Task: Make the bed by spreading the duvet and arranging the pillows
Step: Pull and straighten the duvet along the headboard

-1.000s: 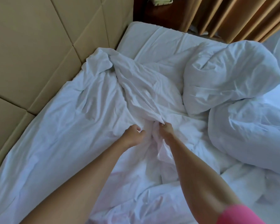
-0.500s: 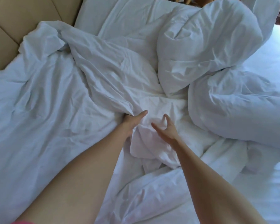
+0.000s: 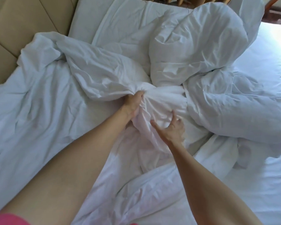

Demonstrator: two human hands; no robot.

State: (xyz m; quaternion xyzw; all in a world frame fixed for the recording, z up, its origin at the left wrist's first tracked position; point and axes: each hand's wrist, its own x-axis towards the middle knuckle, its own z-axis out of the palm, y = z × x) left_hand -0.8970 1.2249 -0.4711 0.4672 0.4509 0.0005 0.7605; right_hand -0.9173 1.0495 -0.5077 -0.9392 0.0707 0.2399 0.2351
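White duvet [image 3: 104,73], crumpled and twisted into a thick rope across the bed [image 3: 266,184] — running from upper left toward centre. Left hand [image 3: 133,106] grips its bunched middle; right hand [image 3: 172,129] claws the fabric, fingers spread.

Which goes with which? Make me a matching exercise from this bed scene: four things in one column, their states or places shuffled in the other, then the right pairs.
Things:
1. left hand
2. right hand
3. headboard
4. duvet

States or places:
A. tan, padded, at upper left
B. fingers spread, resting on fabric
C. white, bunched in crumpled heaps
D. gripping a gathered fold

Pairs: 1-D, 2-B, 3-A, 4-C
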